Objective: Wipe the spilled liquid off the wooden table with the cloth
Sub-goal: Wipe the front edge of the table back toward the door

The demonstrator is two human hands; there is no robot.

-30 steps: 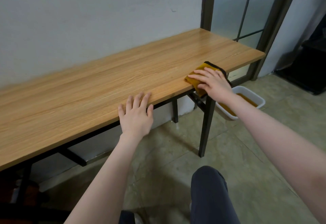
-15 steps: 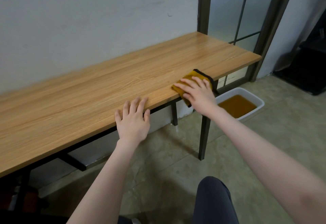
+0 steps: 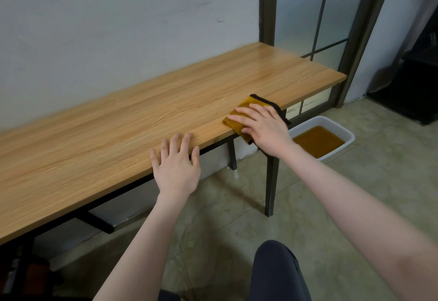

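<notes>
The right hand (image 3: 265, 130) lies flat and open on top of the yellow cloth (image 3: 239, 120), pressing it down at the front edge of the wooden table (image 3: 118, 134). Part of the cloth hangs over the edge under the hand. The left hand (image 3: 176, 168) is open too, fingers spread, resting on the table edge to the left of the cloth. A white tub (image 3: 348, 134) of brown water sits on the floor past the right hand.

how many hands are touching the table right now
2. The left hand lies flat on the table's front edge; the right hand presses the cloth near that edge, farther right.
</notes>
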